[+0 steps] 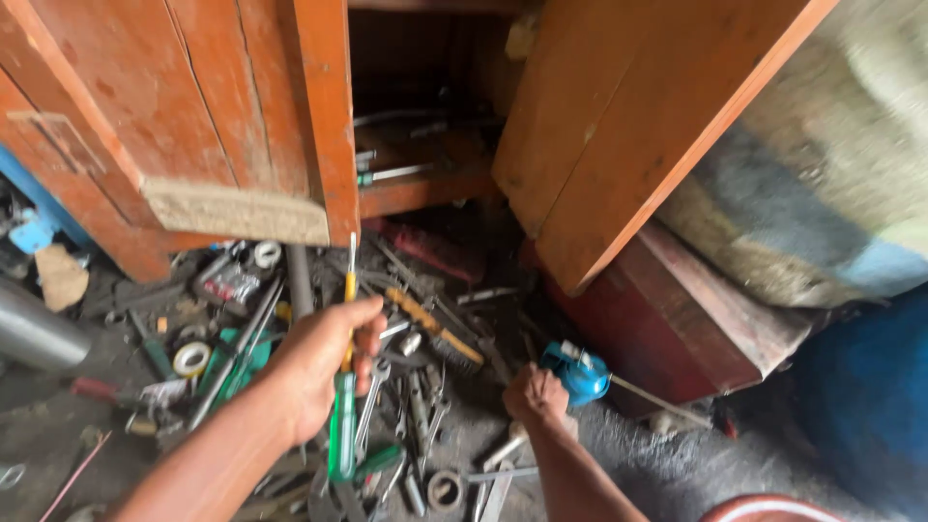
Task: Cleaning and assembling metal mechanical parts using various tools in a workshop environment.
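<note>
Green-handled screwdrivers [343, 406], two, left hand [319, 362]

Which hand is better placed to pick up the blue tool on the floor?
Probably the right hand: it is down among the tools, right beside the blue tool. The left hand is farther away and already holds screwdrivers.

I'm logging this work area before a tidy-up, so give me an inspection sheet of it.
Surface: dusty grey floor.
Job's things: two screwdrivers, yellow-handled and green-handled, in the left hand.
Clutter: wrenches, wire brush, tape roll, blue canister by the right hand.
Hands: left shut on the screwdrivers; right fisted on the floor.
Cables: nothing seen.
Surroundings: open orange wooden cabinet, red box.
</note>
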